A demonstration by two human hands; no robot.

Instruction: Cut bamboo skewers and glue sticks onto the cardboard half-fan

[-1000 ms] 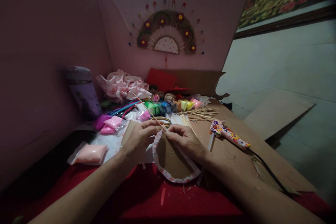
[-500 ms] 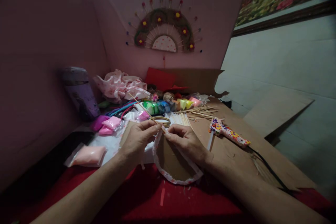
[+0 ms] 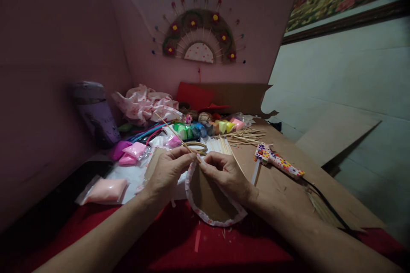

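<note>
Between the thumb and fingers of my left hand [image 3: 166, 172] a thin wooden stick [image 3: 173, 131] is pinched, slanting up to the left. My right hand [image 3: 226, 175] is closed on the upper corner of a half-round cardboard piece [image 3: 213, 196], whose curved edge is wrapped in white cloth with a reddish print. The stick's lower end meets that corner at my fingertips; the exact contact is hidden by them. The cardboard hangs below my hands over the red cloth [image 3: 153, 239].
A flower-patterned glue gun [image 3: 278, 164] with a black cord lies on cardboard to the right. Behind my hands are loose sticks [image 3: 246, 135], bags of coloured clay [image 3: 184, 130], a wooden ring [image 3: 195, 146] and crumpled cloth [image 3: 145, 104]. A purple tumbler [image 3: 98, 115] stands left. A decorated fan [image 3: 200, 36] hangs behind.
The view has shifted very slightly. My hands keep nearly the same pinch on the stick and the cardboard corner, with only small fingertip motion.
</note>
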